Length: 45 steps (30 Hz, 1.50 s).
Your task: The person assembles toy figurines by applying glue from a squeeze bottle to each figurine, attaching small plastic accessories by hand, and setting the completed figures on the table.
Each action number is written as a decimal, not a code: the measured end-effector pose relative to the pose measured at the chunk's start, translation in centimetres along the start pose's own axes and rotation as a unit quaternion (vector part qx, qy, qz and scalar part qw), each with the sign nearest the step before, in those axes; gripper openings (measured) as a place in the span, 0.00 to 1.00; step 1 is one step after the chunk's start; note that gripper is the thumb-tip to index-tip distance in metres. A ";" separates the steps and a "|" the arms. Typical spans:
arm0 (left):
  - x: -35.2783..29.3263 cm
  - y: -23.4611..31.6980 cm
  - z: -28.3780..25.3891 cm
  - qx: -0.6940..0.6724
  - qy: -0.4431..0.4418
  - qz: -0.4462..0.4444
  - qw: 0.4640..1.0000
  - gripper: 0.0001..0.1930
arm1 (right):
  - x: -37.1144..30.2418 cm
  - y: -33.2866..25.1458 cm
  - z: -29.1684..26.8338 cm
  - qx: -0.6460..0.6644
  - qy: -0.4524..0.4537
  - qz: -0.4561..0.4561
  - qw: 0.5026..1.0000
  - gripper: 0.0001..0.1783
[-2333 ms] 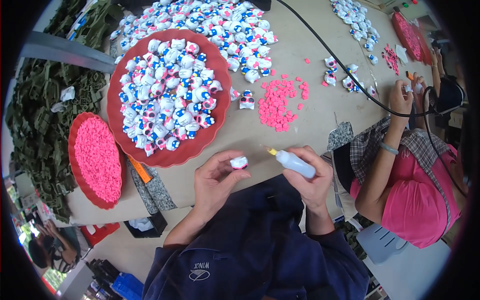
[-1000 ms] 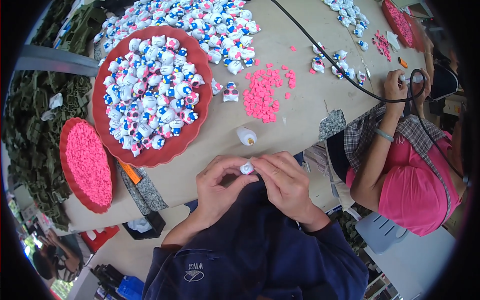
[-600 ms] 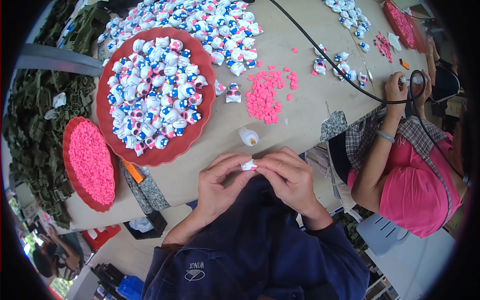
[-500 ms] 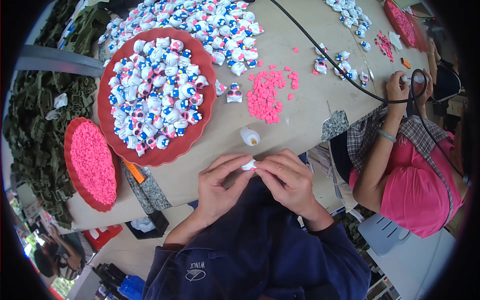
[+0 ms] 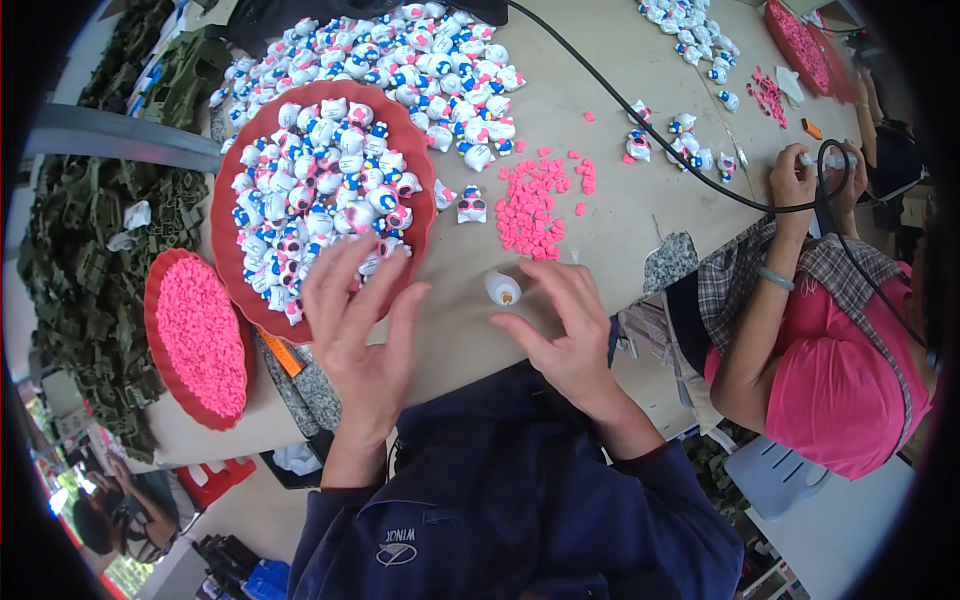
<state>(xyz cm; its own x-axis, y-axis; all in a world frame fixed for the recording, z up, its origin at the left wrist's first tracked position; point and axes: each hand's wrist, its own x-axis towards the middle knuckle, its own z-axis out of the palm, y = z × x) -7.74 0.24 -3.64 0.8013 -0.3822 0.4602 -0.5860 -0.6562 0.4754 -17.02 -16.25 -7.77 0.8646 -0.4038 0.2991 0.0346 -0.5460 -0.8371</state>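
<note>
parted since the earlier frames, the left hand (image 5: 368, 350) and right hand (image 5: 575, 350) no longer pinch one piece together. the left has swung to the near right edge of the large red bowl (image 5: 424, 225), fingers spread, seemingly empty; the right, further right of that bowl, holds thumb and fingers apart around a squeeze bottle (image 5: 498, 284), though i cannot tell if they touch it. the two-handed hold looks finished.

on the tabletop (image 5: 620, 220), the large bowl is piled with white, blue and pink figures (image 5: 275, 205); behind it spreads a loose heap (image 5: 350, 55) of more. left of it, a smaller red bowl (image 5: 152, 312) is full of pink bits. right of it lie loose pink bits (image 5: 530, 215).

smallest, a blurred white-and-pink figure (image 5: 355, 215) shows over the large bowl, just past the left fingertips, probably the one let go.
</note>
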 end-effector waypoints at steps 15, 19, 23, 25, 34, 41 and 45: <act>0.1 2.9 7.6 0.087 -0.133 -0.068 0.985 0.12 | -2.9 1.7 -2.0 0.178 0.042 0.039 0.982 0.20; -1.8 2.7 5.7 -0.053 -0.095 -0.039 0.993 0.12 | -2.8 1.5 -2.2 0.204 0.051 0.024 0.977 0.18; -3.2 1.8 5.6 -0.071 -0.077 -0.046 0.993 0.12 | -2.3 1.3 -0.5 0.177 0.049 0.091 0.979 0.20; -3.6 1.3 5.7 -0.054 -0.081 -0.020 0.995 0.13 | -2.2 1.2 0.6 0.174 0.045 0.122 0.976 0.21; -4.0 2.2 5.1 -0.126 -0.162 0.036 0.978 0.21 | -1.7 0.7 0.7 0.266 0.028 0.162 0.950 0.19; -3.1 1.9 6.2 -0.198 -0.161 0.043 0.966 0.21 | -1.6 1.4 0.1 0.298 0.010 0.182 0.937 0.19; -4.0 2.3 5.0 -0.384 -0.212 -0.158 0.885 0.18 | -1.7 0.5 -0.4 0.380 0.000 0.152 0.912 0.18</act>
<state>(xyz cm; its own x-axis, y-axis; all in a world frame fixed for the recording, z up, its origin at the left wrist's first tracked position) -11.69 -3.01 -8.14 0.8174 -0.5752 -0.0312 -0.1037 -0.2002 0.9743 -18.71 -16.13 -8.52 0.8924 -0.4513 -0.0008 0.1302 0.2591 -0.9570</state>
